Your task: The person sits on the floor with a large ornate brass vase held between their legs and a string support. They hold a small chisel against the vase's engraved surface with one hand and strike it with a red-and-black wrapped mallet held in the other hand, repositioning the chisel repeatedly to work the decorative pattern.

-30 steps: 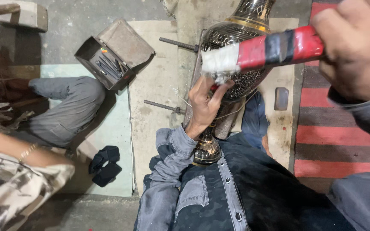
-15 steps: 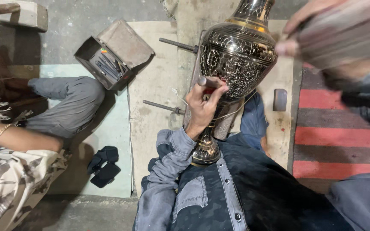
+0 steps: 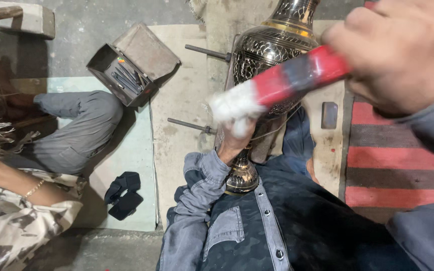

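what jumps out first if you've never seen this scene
A large engraved metal vase fills the top centre, its foot resting against the person's lap, with the left hand at its lower body. Close to the camera, the right hand grips a red-and-dark taped tool with a white tip. An open metal toolbox lies upper left.

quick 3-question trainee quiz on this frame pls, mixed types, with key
1. True or false: the right hand grips a stick wrapped in red and dark bands.
2. What does the left hand touch? A) the open metal box B) the engraved vase C) the dark cloth on the mat
3. Fill in: the stick's near end is tipped with ____ wadding.

Key: 1 true; 2 B; 3 white.
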Action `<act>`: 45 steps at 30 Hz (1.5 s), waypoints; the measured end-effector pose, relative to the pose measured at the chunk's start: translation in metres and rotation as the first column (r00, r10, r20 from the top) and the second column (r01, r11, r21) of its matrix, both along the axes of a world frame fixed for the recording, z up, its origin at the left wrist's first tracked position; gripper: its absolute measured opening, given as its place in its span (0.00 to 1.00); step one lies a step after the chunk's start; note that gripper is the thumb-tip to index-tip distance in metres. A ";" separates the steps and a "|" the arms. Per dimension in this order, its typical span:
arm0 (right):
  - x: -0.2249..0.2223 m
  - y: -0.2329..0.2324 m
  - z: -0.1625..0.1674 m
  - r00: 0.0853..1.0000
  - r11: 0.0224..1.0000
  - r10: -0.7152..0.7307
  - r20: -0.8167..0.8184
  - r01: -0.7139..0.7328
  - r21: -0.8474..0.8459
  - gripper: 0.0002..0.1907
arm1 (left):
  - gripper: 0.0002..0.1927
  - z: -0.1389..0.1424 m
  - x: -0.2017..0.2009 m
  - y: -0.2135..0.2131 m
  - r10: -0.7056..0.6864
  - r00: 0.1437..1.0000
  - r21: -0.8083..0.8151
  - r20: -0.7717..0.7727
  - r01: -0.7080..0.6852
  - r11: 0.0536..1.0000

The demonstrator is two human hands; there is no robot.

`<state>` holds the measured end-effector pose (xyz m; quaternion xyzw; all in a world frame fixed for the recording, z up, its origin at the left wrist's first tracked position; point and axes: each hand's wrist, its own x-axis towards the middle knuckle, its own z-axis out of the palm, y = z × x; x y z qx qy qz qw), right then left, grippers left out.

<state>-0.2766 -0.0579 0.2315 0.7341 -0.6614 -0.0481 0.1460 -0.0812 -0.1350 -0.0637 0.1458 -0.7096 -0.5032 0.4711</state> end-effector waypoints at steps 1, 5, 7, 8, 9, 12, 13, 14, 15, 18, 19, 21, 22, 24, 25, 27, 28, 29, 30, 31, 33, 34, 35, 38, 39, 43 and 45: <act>0.000 0.000 0.001 0.980 0.999 -0.033 -0.198 0.037 0.016 0.06 | 0.16 0.000 0.000 -0.001 0.012 1.000 -0.043 0.018 -0.011 0.999; 0.001 -0.001 0.001 0.948 1.000 0.017 0.319 -0.013 -0.015 0.11 | 0.16 0.001 0.003 -0.002 -0.099 0.993 0.081 -0.070 0.105 0.991; 0.002 -0.001 0.002 0.971 0.997 -0.081 -0.227 0.081 -0.010 0.07 | 0.10 0.002 0.004 -0.002 -0.073 0.997 0.071 -0.009 0.074 0.995; 0.002 -0.002 0.003 0.998 0.999 -0.032 0.056 0.033 -0.017 0.10 | 0.09 0.003 0.004 -0.002 -0.046 0.999 0.041 0.024 0.045 0.998; 0.002 -0.002 0.003 0.943 0.999 0.018 0.333 -0.005 -0.039 0.13 | 0.09 0.004 0.004 -0.001 -0.023 0.998 0.010 0.054 0.023 1.000; 0.003 0.002 0.002 0.991 0.997 -0.044 0.126 0.051 -0.050 0.12 | 0.11 0.006 0.002 -0.001 -0.075 0.997 0.082 -0.015 0.076 0.994; 0.003 0.004 0.000 0.992 0.997 -0.044 0.122 0.050 -0.052 0.12 | 0.12 0.006 0.002 -0.001 -0.106 0.992 0.134 -0.061 0.114 0.984; 0.002 0.007 -0.002 0.992 0.997 -0.043 0.119 0.050 -0.055 0.12 | 0.13 0.007 0.001 -0.001 -0.096 0.994 0.083 -0.053 0.100 0.992; 0.000 0.008 -0.006 0.939 0.998 0.014 0.344 0.010 -0.069 0.13 | 0.15 0.008 0.001 -0.001 -0.087 0.995 0.030 -0.047 0.089 0.996; -0.001 0.019 -0.014 0.992 0.993 -0.009 0.126 0.024 -0.117 0.11 | 0.16 0.010 0.002 -0.002 0.031 0.998 -0.097 0.056 -0.026 0.995; -0.001 0.023 -0.016 0.994 0.990 -0.054 -0.097 0.041 -0.135 0.09 | 0.16 0.010 0.002 -0.002 0.054 0.995 -0.112 0.080 -0.045 0.993; 0.000 0.026 -0.020 0.980 0.989 -0.016 0.196 0.044 -0.139 0.13 | 0.17 0.012 0.003 -0.003 -0.036 0.998 -0.032 0.046 0.037 0.999; 0.000 0.028 -0.020 0.976 0.989 -0.013 0.217 0.045 -0.144 0.14 | 0.17 0.012 0.003 -0.003 -0.078 0.997 0.001 0.025 0.078 0.997; 0.003 0.030 -0.019 0.990 0.987 -0.022 0.138 0.043 -0.153 0.16 | 0.17 0.013 0.003 -0.004 -0.031 0.998 -0.044 0.062 0.034 0.998; 0.005 0.031 -0.017 0.999 0.987 -0.034 0.042 0.040 -0.154 0.16 | 0.18 0.013 0.003 -0.005 -0.003 0.997 -0.068 0.083 0.009 0.998; 0.010 0.033 -0.015 0.992 0.983 -0.095 -0.084 0.080 -0.164 0.11 | 0.18 0.013 0.003 -0.005 0.008 0.994 -0.070 0.105 -0.001 0.998; 0.009 0.033 -0.013 0.993 0.986 -0.097 -0.060 0.088 -0.144 0.10 | 0.18 0.013 0.004 -0.005 0.007 0.994 -0.069 0.112 0.001 0.998; 0.011 0.034 -0.013 0.994 0.988 -0.100 -0.035 0.095 -0.124 0.10 | 0.18 0.013 0.005 -0.005 -0.052 0.995 -0.006 0.087 0.053 0.999; 0.010 0.034 -0.012 0.993 0.994 -0.078 0.085 0.084 -0.071 0.12 | 0.19 0.012 0.006 -0.004 -0.132 0.990 0.077 0.044 0.128 0.989; 0.012 0.035 -0.012 0.993 0.994 -0.071 0.090 0.078 -0.078 0.13 | 0.24 0.011 0.007 -0.003 -0.223 0.975 0.182 -0.022 0.223 0.958; 0.014 0.036 -0.013 0.998 0.987 -0.069 -0.015 0.066 -0.148 0.11 | 0.14 0.009 0.009 -0.001 -0.016 0.992 -0.049 0.124 0.022 0.999; 0.014 0.036 -0.013 0.989 0.977 -0.076 -0.123 0.049 -0.209 0.09 | 0.09 0.007 0.010 0.000 0.103 0.978 -0.174 0.179 -0.072 0.982; 0.015 0.036 -0.013 0.992 0.982 -0.088 -0.093 0.070 -0.178 0.09 | 0.08 0.005 0.012 0.001 0.115 0.980 -0.245 0.163 -0.073 0.967; 0.016 0.038 -0.013 0.994 0.989 -0.113 0.006 0.113 -0.092 0.13 | 0.14 0.000 0.014 0.003 0.031 0.994 -0.281 0.103 0.000 0.960; 0.014 0.039 -0.012 0.993 0.992 -0.103 0.052 0.106 -0.069 0.15 | 0.19 -0.001 0.014 0.003 -0.062 0.995 -0.176 0.073 0.074 0.982; 0.014 0.038 -0.010 0.990 0.985 -0.139 -0.028 0.136 -0.105 0.09 | 0.21 -0.006 0.010 0.003 0.004 0.999 -0.133 0.049 0.003 0.991; 0.014 0.033 -0.008 0.983 0.991 -0.107 0.151 0.117 -0.062 0.14 | 0.27 -0.006 0.008 0.004 -0.207 0.957 0.256 -0.204 0.256 0.932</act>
